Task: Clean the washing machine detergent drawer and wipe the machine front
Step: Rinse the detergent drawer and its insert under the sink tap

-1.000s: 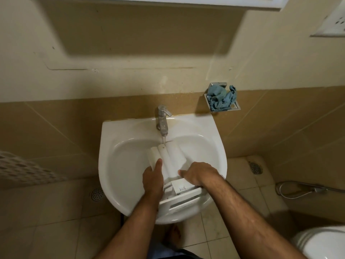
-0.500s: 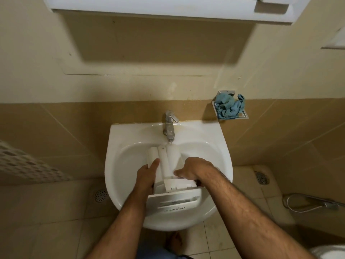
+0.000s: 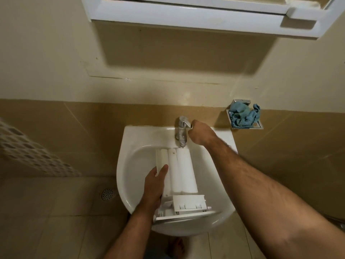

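Note:
The white detergent drawer (image 3: 181,174) lies upside down in the white sink (image 3: 134,165), its front panel toward me over the near rim. My left hand (image 3: 155,186) grips the drawer's left side. My right hand (image 3: 200,134) is up at the chrome tap (image 3: 181,131), fingers closed on its lever. A crumpled blue cloth (image 3: 243,114) sits in a metal wall dish to the right of the sink.
A white wall cabinet (image 3: 205,14) hangs above the sink. A perforated white basket (image 3: 28,154) is at the left. Tiled floor with a round drain (image 3: 107,194) lies below the sink's left side.
My right hand left the drawer and reached up to the tap lever. The left hand kept its hold on the drawer. The view tilted up toward the cabinet.

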Available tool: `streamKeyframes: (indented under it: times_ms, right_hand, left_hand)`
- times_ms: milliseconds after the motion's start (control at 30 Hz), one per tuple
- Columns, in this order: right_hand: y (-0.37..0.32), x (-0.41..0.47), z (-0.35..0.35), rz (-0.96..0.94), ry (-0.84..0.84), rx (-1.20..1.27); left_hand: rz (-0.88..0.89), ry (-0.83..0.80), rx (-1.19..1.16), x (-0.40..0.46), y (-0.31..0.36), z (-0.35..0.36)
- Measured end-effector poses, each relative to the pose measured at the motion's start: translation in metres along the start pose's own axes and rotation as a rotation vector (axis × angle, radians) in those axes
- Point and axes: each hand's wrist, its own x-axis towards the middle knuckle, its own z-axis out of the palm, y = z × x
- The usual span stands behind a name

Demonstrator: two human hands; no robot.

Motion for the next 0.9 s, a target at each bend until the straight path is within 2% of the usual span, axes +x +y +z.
streamKeyframes:
  times_ms: [600,800,900]
  right_hand:
    - [-0.011,0.013,0.044,0.015,0.088,-0.038]
    - [0.014,-0.011,0.032,-0.104,-0.057,0.074]
    - [0.028,-0.028,0.034,-0.088,-0.09,0.139]
  left_hand:
    - [0.076,-0.008,-0.002,-0.006,-0.001,-0.012]
    - [0.078,0.001,-0.013,-0.009,-0.001,-0.015]
    - [0.094,0.005,-0.035,-0.012,0.002,-0.015]
